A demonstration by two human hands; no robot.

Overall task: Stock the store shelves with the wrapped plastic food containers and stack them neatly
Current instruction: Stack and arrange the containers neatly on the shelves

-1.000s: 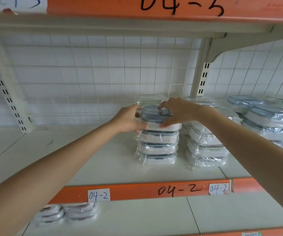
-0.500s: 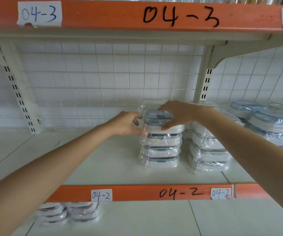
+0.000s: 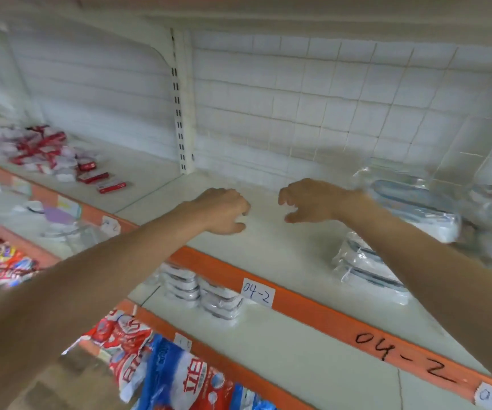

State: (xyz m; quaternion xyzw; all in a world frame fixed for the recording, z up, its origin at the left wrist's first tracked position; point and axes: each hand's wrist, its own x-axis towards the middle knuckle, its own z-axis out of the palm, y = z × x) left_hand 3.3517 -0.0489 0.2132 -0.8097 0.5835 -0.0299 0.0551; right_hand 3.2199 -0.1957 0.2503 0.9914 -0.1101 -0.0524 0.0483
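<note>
Head view: I see both hands empty over the shelf, the containers off to the right.

My left hand [image 3: 222, 210] hangs above the pale shelf [image 3: 283, 250], fingers curled loosely under and holding nothing. My right hand [image 3: 310, 201] sits just across from it, well apart from touching, its fingers bent like a claw, also holding nothing. The wrapped stack [image 3: 386, 229] stands on the same shelf to the right, partly behind my right forearm, blurred by motion. More wrapped containers [image 3: 203, 294] sit on the shelf below, under the orange edge strip [image 3: 313, 309] with its "04-2" label [image 3: 257, 292]. Red-and-white packets [image 3: 61, 158] lie scattered on the far left bay. Blue and red bags [image 3: 165, 371] show at the bottom.
</note>
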